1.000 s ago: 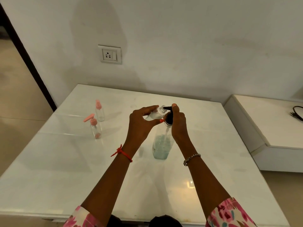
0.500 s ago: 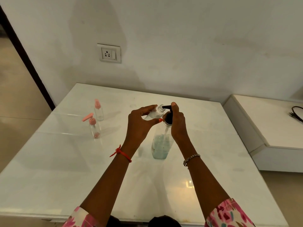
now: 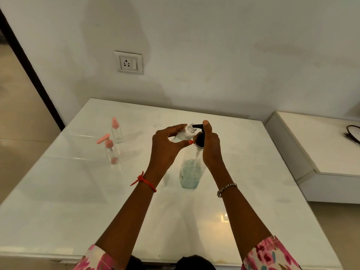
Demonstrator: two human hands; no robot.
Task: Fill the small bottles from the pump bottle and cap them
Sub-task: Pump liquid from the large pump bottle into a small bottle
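Observation:
A clear pump bottle (image 3: 190, 172) with blue-green liquid in its lower part stands at the middle of the white table (image 3: 78, 201). My right hand (image 3: 209, 142) grips its black pump head, with the thumb on top of the nozzle. My left hand (image 3: 167, 147) holds a small clear uncapped bottle (image 3: 186, 133) tilted, its open neck right at the nozzle tip. Two small clear bottles stand at the left: one with a pink pump cap (image 3: 111, 151) and one with a pink spray cap (image 3: 116, 130).
A wall with a socket plate (image 3: 129, 62) rises behind the table. A lower white unit (image 3: 319, 149) stands to the right, with a black cable (image 3: 352, 133) on it. Tiled floor and a dark door frame lie to the left.
Both hands stay at the pump head with the small bottle at the nozzle. The view has shifted slightly; nothing else has visibly moved.

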